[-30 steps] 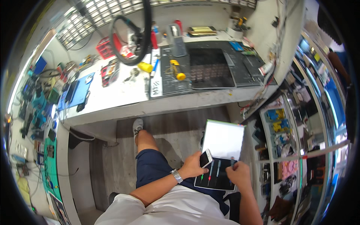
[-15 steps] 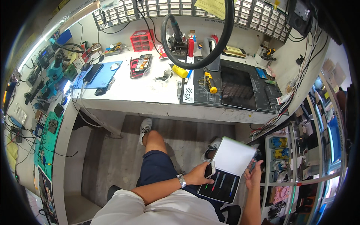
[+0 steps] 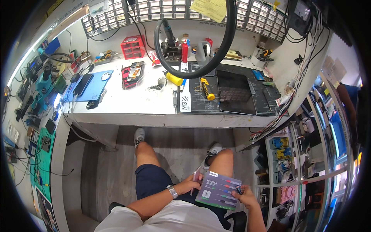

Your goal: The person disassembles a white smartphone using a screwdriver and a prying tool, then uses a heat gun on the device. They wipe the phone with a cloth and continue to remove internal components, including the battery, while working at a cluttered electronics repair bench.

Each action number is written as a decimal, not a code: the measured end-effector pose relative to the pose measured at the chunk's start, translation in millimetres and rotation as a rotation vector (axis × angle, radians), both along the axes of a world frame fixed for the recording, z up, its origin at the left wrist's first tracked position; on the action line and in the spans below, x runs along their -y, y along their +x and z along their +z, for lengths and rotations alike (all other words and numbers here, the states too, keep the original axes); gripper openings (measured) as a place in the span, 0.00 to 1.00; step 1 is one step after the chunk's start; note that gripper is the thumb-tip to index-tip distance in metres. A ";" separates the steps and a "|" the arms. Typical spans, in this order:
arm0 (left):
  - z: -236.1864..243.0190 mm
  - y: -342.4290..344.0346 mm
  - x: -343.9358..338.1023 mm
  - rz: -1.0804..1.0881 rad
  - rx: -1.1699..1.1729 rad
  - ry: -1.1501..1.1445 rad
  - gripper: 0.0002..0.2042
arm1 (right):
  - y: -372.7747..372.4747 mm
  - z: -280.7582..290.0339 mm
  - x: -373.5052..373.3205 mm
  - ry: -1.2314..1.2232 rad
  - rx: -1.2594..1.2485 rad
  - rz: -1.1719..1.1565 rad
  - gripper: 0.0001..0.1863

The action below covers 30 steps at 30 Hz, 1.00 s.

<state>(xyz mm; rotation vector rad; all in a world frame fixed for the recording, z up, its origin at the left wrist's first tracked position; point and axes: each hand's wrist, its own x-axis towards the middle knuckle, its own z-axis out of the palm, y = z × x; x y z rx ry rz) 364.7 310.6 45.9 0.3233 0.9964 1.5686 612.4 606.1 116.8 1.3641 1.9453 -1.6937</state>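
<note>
A flat grey-purple box [image 3: 216, 192], its lid printed with coloured screwdrivers, lies closed on my lap over the right thigh. My left hand [image 3: 189, 185], with a metal watch at the wrist, is closed around a smartphone [image 3: 196, 176] stood nearly edge-on at the box's left side. My right hand [image 3: 246, 198] is at the box's right edge, its fingers over the lid. Between its thumb and fingers is a slim dark object [image 3: 239, 189], too small to name surely. What lies inside the box is hidden.
Ahead stands a white workbench [image 3: 131, 106] with a black mat holding a dark tablet [image 3: 235, 91] and a yellow-black tool [image 3: 207, 89]. A phone [image 3: 83, 84] rests on a blue mat. A black ring [image 3: 226, 46] overhangs the bench. Shelves [image 3: 266, 185] stand at right.
The box was open, showing several slim screwdrivers in black lining; its lid is now down. My right hand has moved left and down onto it. The phone has turned edge-on, and the view has shifted.
</note>
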 end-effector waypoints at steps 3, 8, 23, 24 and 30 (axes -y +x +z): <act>22.0 -5.1 8.7 0.153 0.080 0.042 0.18 | -15.8 10.3 6.3 -0.140 -0.161 -0.196 0.35; 139.0 -51.9 44.6 0.418 -0.659 -0.284 0.28 | -74.2 75.8 7.9 -0.153 -0.551 -0.280 0.27; 260.6 -314.9 81.1 0.622 -1.885 -0.464 0.23 | -279.7 133.2 -111.1 0.312 -0.815 -0.684 0.23; 262.8 -319.8 83.2 0.589 -1.893 -0.492 0.22 | -291.9 129.8 -110.4 0.361 -0.814 -0.702 0.23; 274.1 -338.3 101.5 0.638 -1.893 -0.358 0.24 | -284.6 105.8 -106.6 0.795 -0.428 -0.566 0.23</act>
